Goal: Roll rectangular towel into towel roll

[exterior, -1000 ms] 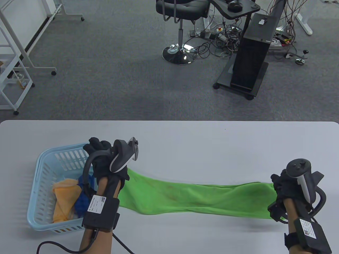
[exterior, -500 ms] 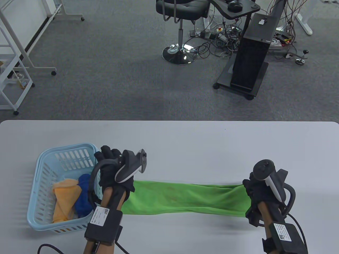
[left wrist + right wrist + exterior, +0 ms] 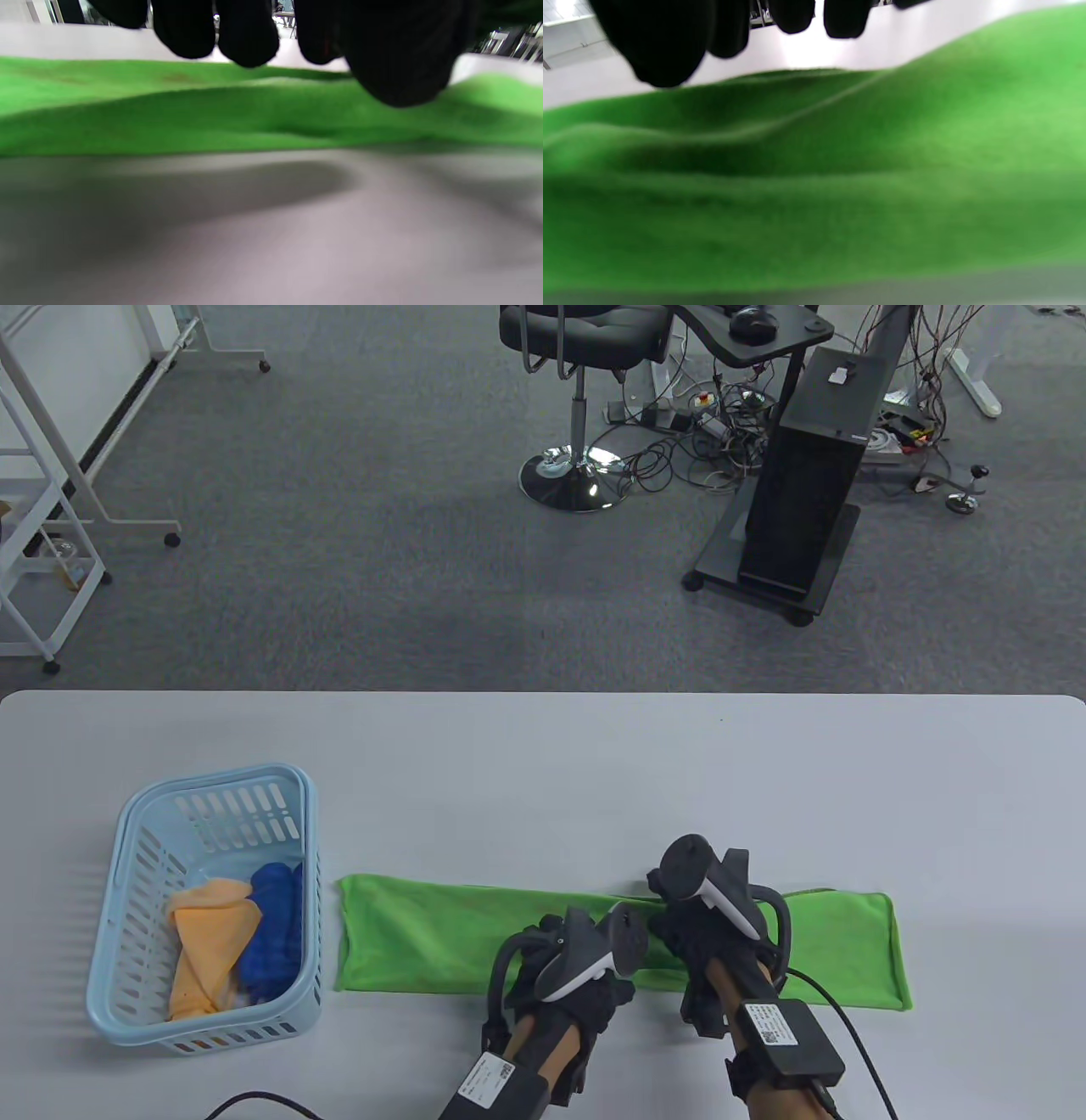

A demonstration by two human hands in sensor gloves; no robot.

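Note:
A green towel [image 3: 424,933], folded into a long narrow strip, lies flat on the white table [image 3: 543,772], running left to right near the front edge. Both hands are over its middle, side by side. My left hand [image 3: 567,976] is at the strip's near edge and my right hand [image 3: 691,937] is just right of it, over the cloth. In the left wrist view the fingers [image 3: 246,38] hang just above the towel [image 3: 169,114] and hold nothing. In the right wrist view the fingers [image 3: 661,42] also hang free above the rumpled green cloth [image 3: 840,169].
A light blue plastic basket [image 3: 136,984] stands at the front left, just left of the towel's end, with an orange cloth [image 3: 204,942] and a blue cloth [image 3: 271,925] inside. An office chair and a black cabinet stand on the floor beyond the table's far edge.
Both hands held the towel stretched above the table by its two ends. The towel now lies flat on the table, both ends are released, and the hands have moved in to its middle.

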